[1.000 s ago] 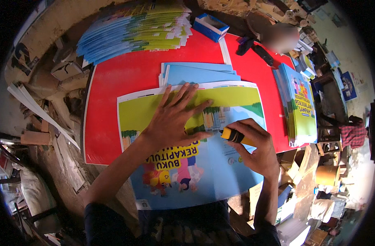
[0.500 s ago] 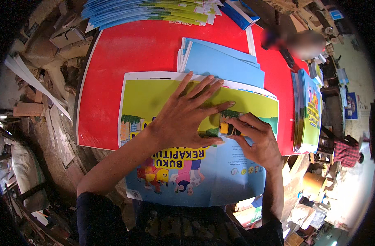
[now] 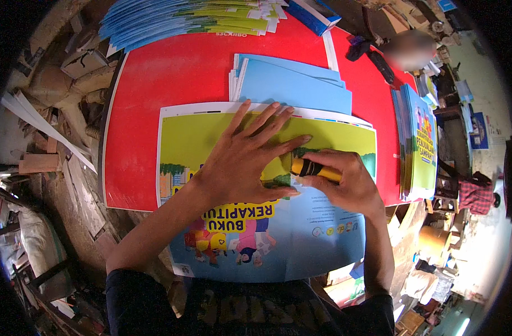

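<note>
A large printed cover sheet (image 3: 329,260), green and blue with cartoon figures, lies upside down to me over a red board (image 3: 172,73), its near part reaching past the board's edge toward my body. My left hand (image 3: 239,157) presses flat on the sheet with fingers spread and thumb out to the right. Just right of that thumb, my right hand (image 3: 345,182) grips a stubby yellow tool with black bands (image 3: 330,174). The tool's left end rests close to the sheet's middle line; its working tip is not clear. Light-blue sheets (image 3: 289,84) are stacked beyond the cover.
A fanned pile of blue and green covers (image 3: 183,22) fills the far left, beside a blue box (image 3: 315,15). At right stands a stack of booklets (image 3: 418,145). A black object (image 3: 381,67) lies at the far right. Paper strips (image 3: 46,131) hang at left over wooden clutter.
The yellow tool has tilted flatter, showing more of its handle, and sits slightly farther from me. My left hand stays spread on the sheet. The whole view has shifted a little.
</note>
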{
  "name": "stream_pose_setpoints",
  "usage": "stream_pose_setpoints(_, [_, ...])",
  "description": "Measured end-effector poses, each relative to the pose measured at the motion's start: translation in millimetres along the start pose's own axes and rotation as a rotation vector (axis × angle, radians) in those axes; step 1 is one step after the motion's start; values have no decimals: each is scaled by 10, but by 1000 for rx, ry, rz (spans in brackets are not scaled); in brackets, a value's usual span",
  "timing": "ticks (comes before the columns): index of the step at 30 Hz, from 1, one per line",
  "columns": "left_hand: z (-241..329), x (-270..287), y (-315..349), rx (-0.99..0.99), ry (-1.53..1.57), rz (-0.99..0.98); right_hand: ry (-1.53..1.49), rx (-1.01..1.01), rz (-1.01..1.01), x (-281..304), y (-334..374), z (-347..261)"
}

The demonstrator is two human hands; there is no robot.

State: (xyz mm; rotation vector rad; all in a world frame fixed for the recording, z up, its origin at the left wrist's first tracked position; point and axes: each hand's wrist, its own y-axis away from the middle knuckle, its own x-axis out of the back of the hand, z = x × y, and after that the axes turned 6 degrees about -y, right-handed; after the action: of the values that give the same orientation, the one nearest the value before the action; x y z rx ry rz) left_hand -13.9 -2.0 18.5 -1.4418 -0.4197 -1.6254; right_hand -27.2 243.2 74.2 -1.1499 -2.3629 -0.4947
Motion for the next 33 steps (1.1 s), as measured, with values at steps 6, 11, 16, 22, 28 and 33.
stream_pose_setpoints(6, [13,7,-2,5,11,-14,684,556,150,-132,202,63])
stream_pose_setpoints(11, [7,44,-5,6,-27,-56,816,647,211,-207,281,168])
stream_pose_setpoints(16, [19,53,-23,-14,-41,-40,764,678,240,-168,278,264])
stream_pose_setpoints(22, [19,60,-27,-36,-82,-49,183,252,148,-58,88,158])
stream_pose_setpoints(28, [16,69,-41,-18,-66,-44,-151,143,129,51,-10,262])
stream_pose_setpoints(33, [212,51,67,56,105,54,-525,-44,371,-42,47,424])
